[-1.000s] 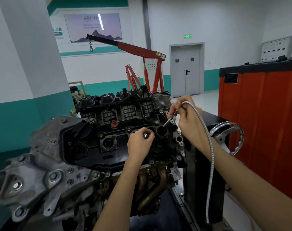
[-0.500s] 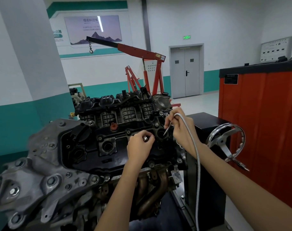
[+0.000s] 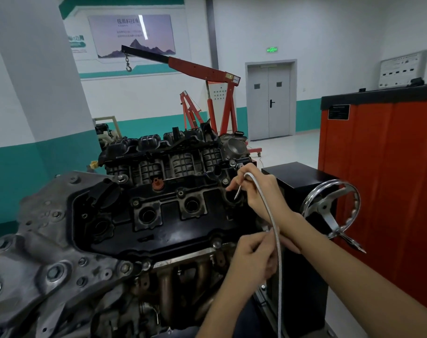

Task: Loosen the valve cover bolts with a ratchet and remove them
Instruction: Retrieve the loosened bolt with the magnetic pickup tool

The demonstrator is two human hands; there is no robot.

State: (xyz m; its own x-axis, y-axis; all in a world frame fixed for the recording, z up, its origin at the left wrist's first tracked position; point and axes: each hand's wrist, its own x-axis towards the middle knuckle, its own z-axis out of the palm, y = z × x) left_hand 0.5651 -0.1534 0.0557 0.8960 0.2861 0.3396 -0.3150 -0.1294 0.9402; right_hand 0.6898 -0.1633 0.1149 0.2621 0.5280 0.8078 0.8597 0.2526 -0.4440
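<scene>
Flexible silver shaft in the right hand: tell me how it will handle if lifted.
Likely floppy: the flexible shaft bends over the right hand and hangs down in a curve. Probably light, since a mere pinch holds it up. Its ribbed metal skin should grip, not slip.

Handwheel [image 3: 326, 208] right of valve cover [image 3: 171, 230]

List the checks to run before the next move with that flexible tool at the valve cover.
1. Right hand grip on tool: ok.
2. Tip at the right-end well: ok.
3. Bolt on the tip: cannot tell.
4. Left hand free: cannot tell; fingers curled beside the shaft.
5. Cover bolts all out: not ok; front-edge bolt sits in.
6. Ratchet at hand: not ok; none in view.
</scene>
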